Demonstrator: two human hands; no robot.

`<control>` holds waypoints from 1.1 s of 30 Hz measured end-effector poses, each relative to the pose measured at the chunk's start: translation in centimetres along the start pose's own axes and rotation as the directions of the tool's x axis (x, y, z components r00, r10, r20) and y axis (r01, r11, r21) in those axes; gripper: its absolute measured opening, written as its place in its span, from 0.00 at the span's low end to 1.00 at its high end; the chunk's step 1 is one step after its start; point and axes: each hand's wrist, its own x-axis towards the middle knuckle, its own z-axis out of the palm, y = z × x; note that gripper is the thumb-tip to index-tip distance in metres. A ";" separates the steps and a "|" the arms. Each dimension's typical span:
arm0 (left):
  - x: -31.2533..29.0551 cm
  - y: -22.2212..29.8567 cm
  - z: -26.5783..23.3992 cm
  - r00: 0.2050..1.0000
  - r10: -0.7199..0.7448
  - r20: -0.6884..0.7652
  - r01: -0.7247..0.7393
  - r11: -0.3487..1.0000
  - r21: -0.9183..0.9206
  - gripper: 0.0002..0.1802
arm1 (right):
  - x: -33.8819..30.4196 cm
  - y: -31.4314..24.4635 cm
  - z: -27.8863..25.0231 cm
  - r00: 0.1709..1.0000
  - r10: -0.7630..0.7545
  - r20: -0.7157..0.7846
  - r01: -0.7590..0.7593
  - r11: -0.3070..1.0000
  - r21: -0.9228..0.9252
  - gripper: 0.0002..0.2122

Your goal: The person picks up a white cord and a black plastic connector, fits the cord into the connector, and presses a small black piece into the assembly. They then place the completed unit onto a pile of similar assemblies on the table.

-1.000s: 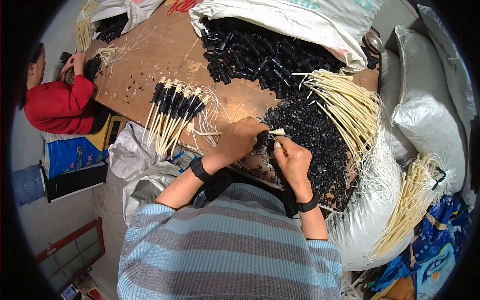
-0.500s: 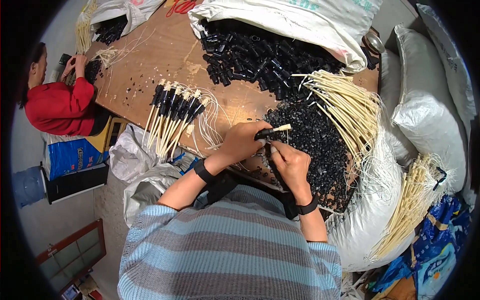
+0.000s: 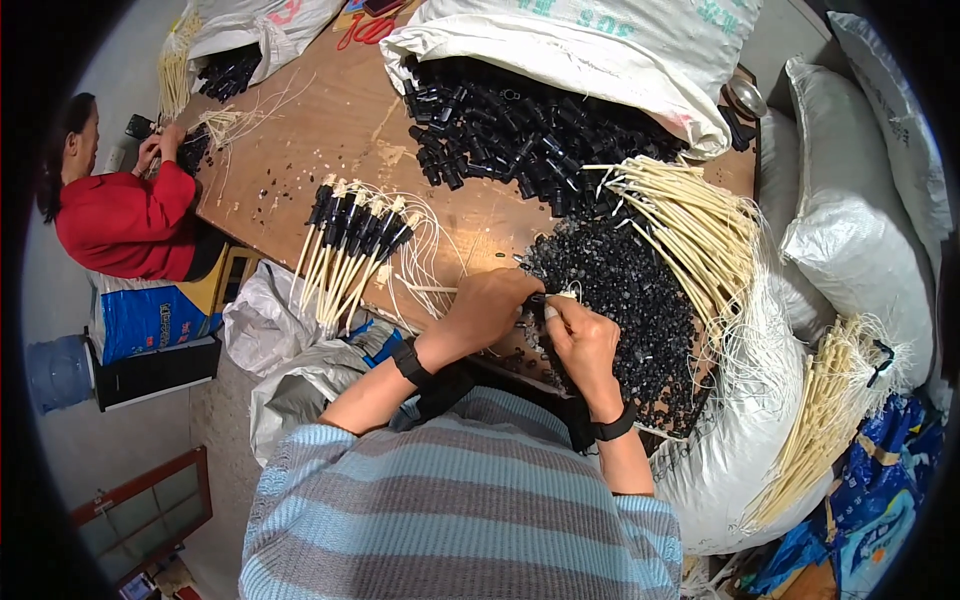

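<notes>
Just over the table's near edge, my left hand (image 3: 490, 305) is closed round a black plastic fitting (image 3: 537, 298) mounted on a cream tube (image 3: 432, 289). The tube's plain length sticks out to the left of that hand. My right hand (image 3: 583, 335) pinches at the fitting's right end, thumb and fingers together. A bit of the cream tip (image 3: 570, 294) shows beyond the fingers; most of the fitting is hidden. Directly to the right spreads a heap of small black pieces (image 3: 625, 300). Left of my hands, a bundle of cream tubes with black fittings (image 3: 360, 225) lies on the table.
Behind the heap, a white sack (image 3: 590, 50) spills black fittings (image 3: 520, 130). Cream tubes with white strings (image 3: 690, 230) lie at right, before stacked white sacks (image 3: 845, 200). Red-handled scissors (image 3: 365, 32) lie far back. A person in red (image 3: 125, 225) works at the far left.
The right fingers have moved up onto the fitting's end, covering much of the black part and cream tip that showed before. The whole view has shifted slightly.
</notes>
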 end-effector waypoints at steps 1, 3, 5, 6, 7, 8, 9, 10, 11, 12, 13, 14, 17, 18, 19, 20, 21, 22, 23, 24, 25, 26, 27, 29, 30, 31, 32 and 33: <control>0.0 -0.2 0.2 1.000 -0.001 -0.001 0.001 1.000 0.002 0.23 | 0.1 -0.3 -0.2 0.996 0.071 0.050 -0.071 0.997 0.010 0.05; 0.0 -0.2 0.3 0.999 0.018 -0.049 -0.021 0.999 -0.050 0.25 | -0.1 -0.3 0.0 0.984 0.143 0.102 -0.146 0.989 0.016 0.05; 0.2 0.6 -0.2 0.995 -0.031 0.093 0.039 0.995 -0.089 0.26 | -0.5 0.4 0.7 0.994 -0.056 0.098 0.045 0.993 0.108 0.06; 0.5 1.0 -0.7 0.971 -0.073 0.229 0.102 0.988 -0.117 0.27 | -0.6 0.5 0.7 0.994 -0.056 0.098 0.045 0.993 0.107 0.06; 0.6 1.1 -1.0 0.971 -0.073 0.228 0.101 0.988 -0.118 0.27 | -0.7 0.6 0.6 0.989 -0.049 0.142 0.036 0.995 0.094 0.06; 0.7 1.2 -1.2 0.979 -0.084 0.184 0.127 0.963 -0.239 0.25 | -0.7 0.7 0.6 0.982 -0.042 0.186 0.027 0.996 0.081 0.07; 0.7 1.1 -1.4 0.985 -0.100 0.143 0.145 0.923 -0.356 0.22 | -0.5 0.3 0.4 0.984 -0.028 0.178 0.020 0.999 0.047 0.06; 0.7 0.9 -1.5 0.985 -0.098 0.144 0.144 0.924 -0.355 0.22 | -0.5 0.2 0.4 0.984 -0.027 0.176 0.019 0.999 0.047 0.06; 0.8 0.7 -1.7 1.000 -0.015 0.020 0.021 0.950 -0.311 0.18 | -0.5 0.2 0.4 0.985 -0.015 0.171 0.009 0.999 0.032 0.06; 0.8 0.6 -1.8 0.992 0.073 -0.101 -0.096 0.963 -0.251 0.14 | -0.6 0.2 0.4 0.986 -0.004 0.169 0.001 1.000 0.019 0.06; 0.7 0.6 -1.7 0.992 0.072 -0.101 -0.095 0.963 -0.251 0.14 | -0.7 0.1 0.4 0.986 -0.003 0.169 0.000 1.000 0.019 0.06; 0.7 0.7 -1.6 0.988 0.072 -0.133 -0.112 0.939 -0.326 0.12 | -0.7 -0.1 0.5 0.993 -0.011 0.119 0.002 0.997 0.071 0.05; 0.3 0.3 -1.4 0.976 0.129 -0.175 -0.186 0.913 -0.362 0.11 | -0.7 -0.5 0.2 0.989 -0.002 0.149 -0.025 0.984 0.179 0.04; 0.2 0.1 -1.3 0.965 0.194 -0.178 -0.244 0.912 -0.329 0.11 | -0.7 -0.6 0.0 0.974 0.012 0.226 -0.064 0.972 0.227 0.04; 0.2 -0.1 -1.2 0.966 0.191 -0.175 -0.240 0.914 -0.328 0.11 | -0.8 -0.4 0.2 0.978 -0.013 0.209 -0.030 0.980 0.198 0.04; 0.2 -0.4 -1.3 0.971 0.161 -0.179 -0.209 0.933 -0.293 0.11 | -1.0 -0.3 0.4 0.977 -0.012 0.211 -0.032 0.979 0.203 0.04; 0.2 -0.7 -1.2 0.974 0.132 -0.186 -0.178 0.950 -0.257 0.11 | -1.3 -0.2 0.7 0.985 0.041 0.166 -0.069 0.983 0.169 0.04; -0.2 -1.9 -1.2 0.974 0.129 -0.186 -0.174 0.952 -0.253 0.11 | -1.6 -0.1 0.9 0.989 0.090 0.120 -0.106 0.985 0.137 0.05; -1.1 -3.9 -1.4 0.974 0.021 -0.224 -0.033 0.998 -0.053 0.12 | -2.0 0.3 1.0 0.988 0.130 0.079 -0.142 0.976 0.168 0.05; -2.0 -5.2 -2.0 0.956 -0.078 -0.282 0.123 0.982 0.145 0.12 | -2.1 0.5 0.8 0.989 0.127 0.083 -0.140 0.974 0.177 0.05; -2.5 -5.3 -3.3 0.957 -0.079 -0.278 0.124 0.981 0.151 0.12 | -2.3 0.8 0.5 0.972 0.197 0.129 -0.218 0.960 0.176 0.05; -2.8 -5.0 -4.7 0.966 -0.226 -0.126 0.244 0.957 0.155 0.13 | -2.3 1.1 0.4 0.948 0.266 0.175 -0.295 0.940 0.171 0.05; -3.1 -4.7 -5.5 0.929 -0.370 0.023 0.360 0.916 0.175 0.14 | -2.5 1.6 0.5 0.941 0.286 0.180 -0.318 0.928 0.193 0.05; -3.0 -4.7 -4.2 0.995 -0.097 0.015 0.095 0.990 0.103 0.15 | -2.5 1.9 0.7 0.937 0.283 0.202 -0.323 0.924 0.203 0.05; -2.7 -4.4 -3.4 0.983 0.183 -0.017 -0.183 0.983 0.035 0.17 | -2.4 1.9 0.8 0.935 0.277 0.223 -0.324 0.922 0.211 0.05; -2.0 -3.6 -2.9 0.974 0.217 0.062 -0.222 0.970 0.096 0.19 | -2.3 1.8 0.9 0.933 0.280 0.226 -0.330 0.917 0.225 0.05; -1.6 -4.1 -1.9 0.975 0.215 0.060 -0.221 0.970 0.098 0.19 | -2.3 1.6 1.0 0.934 0.277 0.227 -0.328 0.917 0.227 0.05; -1.1 -5.5 -0.6 0.979 0.200 -0.029 -0.197 0.977 0.081 0.19 | -2.2 1.5 1.1 0.932 0.289 0.220 -0.339 0.910 0.238 0.05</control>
